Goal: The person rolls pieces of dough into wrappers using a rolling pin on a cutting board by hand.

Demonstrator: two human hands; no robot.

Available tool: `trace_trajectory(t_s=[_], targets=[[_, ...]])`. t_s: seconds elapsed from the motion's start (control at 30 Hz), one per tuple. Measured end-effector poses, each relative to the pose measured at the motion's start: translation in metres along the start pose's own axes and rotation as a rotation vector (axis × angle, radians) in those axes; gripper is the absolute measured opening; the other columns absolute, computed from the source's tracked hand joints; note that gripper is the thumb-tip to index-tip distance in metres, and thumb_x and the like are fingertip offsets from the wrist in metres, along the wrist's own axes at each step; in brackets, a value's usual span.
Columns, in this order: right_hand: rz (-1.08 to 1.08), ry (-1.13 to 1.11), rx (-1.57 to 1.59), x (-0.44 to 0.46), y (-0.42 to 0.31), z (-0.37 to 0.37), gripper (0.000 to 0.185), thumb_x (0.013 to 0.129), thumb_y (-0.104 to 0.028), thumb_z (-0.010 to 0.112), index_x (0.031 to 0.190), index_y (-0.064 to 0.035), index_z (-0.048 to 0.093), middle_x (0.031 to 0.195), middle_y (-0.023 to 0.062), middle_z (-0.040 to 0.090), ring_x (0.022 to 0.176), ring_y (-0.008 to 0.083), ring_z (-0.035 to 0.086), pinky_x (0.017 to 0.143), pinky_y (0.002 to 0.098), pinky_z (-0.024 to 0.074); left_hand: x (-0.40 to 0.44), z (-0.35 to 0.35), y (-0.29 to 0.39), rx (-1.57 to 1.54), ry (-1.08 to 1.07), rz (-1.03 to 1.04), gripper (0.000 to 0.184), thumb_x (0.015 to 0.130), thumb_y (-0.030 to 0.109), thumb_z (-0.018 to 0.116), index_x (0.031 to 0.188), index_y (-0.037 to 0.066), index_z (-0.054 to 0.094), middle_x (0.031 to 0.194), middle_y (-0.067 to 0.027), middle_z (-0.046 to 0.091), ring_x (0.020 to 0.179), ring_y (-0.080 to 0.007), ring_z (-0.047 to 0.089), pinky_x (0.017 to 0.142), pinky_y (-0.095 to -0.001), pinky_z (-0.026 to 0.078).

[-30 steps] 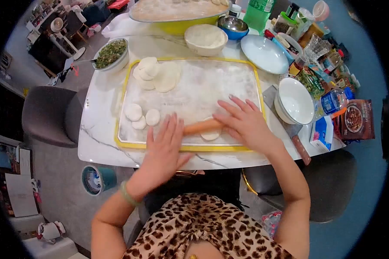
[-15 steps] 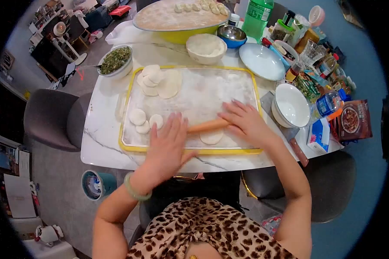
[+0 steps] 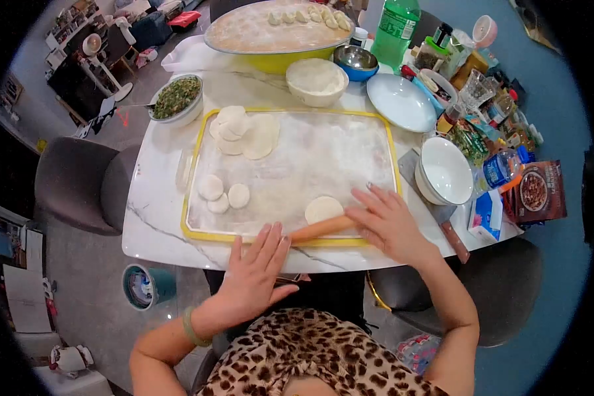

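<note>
A wooden rolling pin (image 3: pixel 320 229) lies near the front edge of a floured, yellow-rimmed board (image 3: pixel 297 162). My left hand (image 3: pixel 257 267) rests flat with straight fingers at the pin's left end. Over its right end, my right hand (image 3: pixel 393 228) is stretched out, fingers spread. Just beyond the pin is a round of dough (image 3: pixel 323 209), fully uncovered. Several small flattened dough pieces (image 3: pixel 239 195) sit left of centre on the board. Behind them, thin rolled wrappers (image 3: pixel 263 140) overlap in a pile.
Green filling in a bowl (image 3: pixel 177 99) stands at the back left. A flour bowl (image 3: pixel 317 82) and a large floured tray (image 3: pixel 270 33) with dumplings are at the back. To the right are a white plate (image 3: pixel 402 102), a white bowl (image 3: pixel 445 171) and a cleaver (image 3: pixel 454 241).
The rolling pin has come towards me, from across the dough round to its near side. Both hands moved back with it.
</note>
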State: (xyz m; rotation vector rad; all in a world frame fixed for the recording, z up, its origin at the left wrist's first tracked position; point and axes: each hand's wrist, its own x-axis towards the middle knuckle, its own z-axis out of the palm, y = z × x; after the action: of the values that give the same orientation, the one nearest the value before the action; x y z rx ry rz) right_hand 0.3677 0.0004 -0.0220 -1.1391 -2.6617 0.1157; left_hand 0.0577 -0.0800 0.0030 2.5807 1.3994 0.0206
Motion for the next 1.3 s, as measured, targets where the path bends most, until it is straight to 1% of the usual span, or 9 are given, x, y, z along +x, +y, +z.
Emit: trace_trajectory(t_s=[0.07, 0.2, 0.4, 0.57, 0.7, 0.8, 0.9, 1.07, 1.3], targets=[[-0.005, -0.003, 0.038, 0.007, -0.011, -0.002, 0.044, 0.091, -0.027, 0.059, 0.134, -0.0241, 0.054, 0.147, 0.0077, 0.043, 0.136, 0.0344, 0.037, 0.108, 0.053, 0.0317, 0.008, 0.002, -0.002, 0.014, -0.035, -0.036, 0.083, 0.088, 0.045, 0.061, 0.148, -0.001, 0.026, 0.157, -0.0215, 0.02, 0.144, -0.0359, 0.024, 0.11, -0.0621, 0.021], [-0.002, 0.101, -0.074, 0.048, 0.024, 0.012, 0.044, 0.091, -0.026, 0.058, 0.135, -0.0238, 0.054, 0.148, 0.0068, 0.043, 0.136, 0.0318, 0.037, 0.109, 0.0541, 0.0308, 0.06, 0.0, -0.03, 0.167, 0.286, -0.131, 0.083, 0.086, 0.047, 0.062, 0.147, 0.0, 0.03, 0.153, -0.0201, 0.029, 0.143, -0.0324, 0.027, 0.109, -0.0613, 0.023], [-0.01, -0.013, 0.014, -0.002, 0.0, 0.001, 0.051, 0.087, -0.028, 0.065, 0.137, -0.0247, 0.052, 0.149, 0.0046, 0.042, 0.137, 0.0331, 0.037, 0.107, 0.0536, 0.0318, -0.001, 0.002, -0.001, 0.078, 0.022, -0.009, 0.091, 0.081, 0.05, 0.066, 0.147, 0.0, 0.029, 0.153, -0.0225, 0.028, 0.143, -0.0332, 0.027, 0.109, -0.0627, 0.021], [-0.034, 0.121, -0.06, 0.052, 0.025, 0.013, 0.05, 0.087, -0.027, 0.064, 0.135, -0.0246, 0.053, 0.148, 0.0063, 0.043, 0.136, 0.0336, 0.038, 0.107, 0.0527, 0.0316, 0.053, 0.008, -0.033, 0.172, 0.277, -0.102, 0.09, 0.082, 0.05, 0.066, 0.147, 0.0, 0.029, 0.153, -0.0207, 0.029, 0.143, -0.0327, 0.026, 0.109, -0.0625, 0.021], [0.01, 0.013, 0.068, 0.024, 0.02, 0.011, 0.048, 0.086, -0.021, 0.064, 0.134, -0.0222, 0.054, 0.146, 0.0085, 0.044, 0.136, 0.0341, 0.037, 0.109, 0.0505, 0.0304, 0.03, -0.004, -0.019, 0.136, 0.117, -0.09, 0.091, 0.083, 0.048, 0.065, 0.15, 0.002, 0.023, 0.156, -0.0208, 0.022, 0.145, -0.035, 0.022, 0.109, -0.0643, 0.019], [0.011, 0.027, 0.029, 0.006, 0.004, -0.001, 0.048, 0.085, -0.016, 0.063, 0.132, -0.0191, 0.055, 0.142, 0.01, 0.047, 0.134, 0.0341, 0.04, 0.108, 0.0483, 0.0322, 0.005, 0.007, -0.01, 0.083, 0.026, -0.042, 0.091, 0.083, 0.048, 0.066, 0.149, 0.002, 0.025, 0.156, -0.021, 0.023, 0.145, -0.0349, 0.022, 0.108, -0.0658, 0.019], [-0.099, 0.175, 0.078, 0.029, 0.008, 0.003, 0.044, 0.085, -0.015, 0.064, 0.128, -0.0162, 0.058, 0.123, 0.0108, 0.056, 0.116, 0.0318, 0.05, 0.099, 0.0435, 0.0393, 0.028, 0.004, -0.021, 0.132, 0.111, -0.115, 0.088, 0.085, 0.049, 0.063, 0.149, 0.001, 0.026, 0.157, -0.02, 0.022, 0.146, -0.034, 0.02, 0.109, -0.0641, 0.018], [-0.055, 0.192, 0.116, 0.064, 0.029, 0.014, 0.04, 0.085, -0.018, 0.066, 0.125, -0.0134, 0.061, 0.109, 0.0102, 0.058, 0.106, 0.03, 0.053, 0.093, 0.0417, 0.0423, 0.067, 0.001, -0.038, 0.15, 0.307, -0.18, 0.078, 0.088, 0.047, 0.06, 0.146, 0.001, 0.034, 0.156, -0.0191, 0.025, 0.145, -0.0318, 0.025, 0.112, -0.061, 0.016], [0.102, 0.329, 0.265, 0.035, 0.039, 0.009, 0.036, 0.088, -0.015, 0.061, 0.123, -0.0048, 0.059, 0.103, 0.0143, 0.058, 0.097, 0.032, 0.057, 0.086, 0.04, 0.0455, 0.07, -0.003, 0.008, 0.09, 0.344, 0.091, 0.08, 0.086, 0.047, 0.062, 0.147, 0.004, 0.032, 0.156, -0.0192, 0.024, 0.144, -0.0338, 0.024, 0.112, -0.0578, 0.02]])
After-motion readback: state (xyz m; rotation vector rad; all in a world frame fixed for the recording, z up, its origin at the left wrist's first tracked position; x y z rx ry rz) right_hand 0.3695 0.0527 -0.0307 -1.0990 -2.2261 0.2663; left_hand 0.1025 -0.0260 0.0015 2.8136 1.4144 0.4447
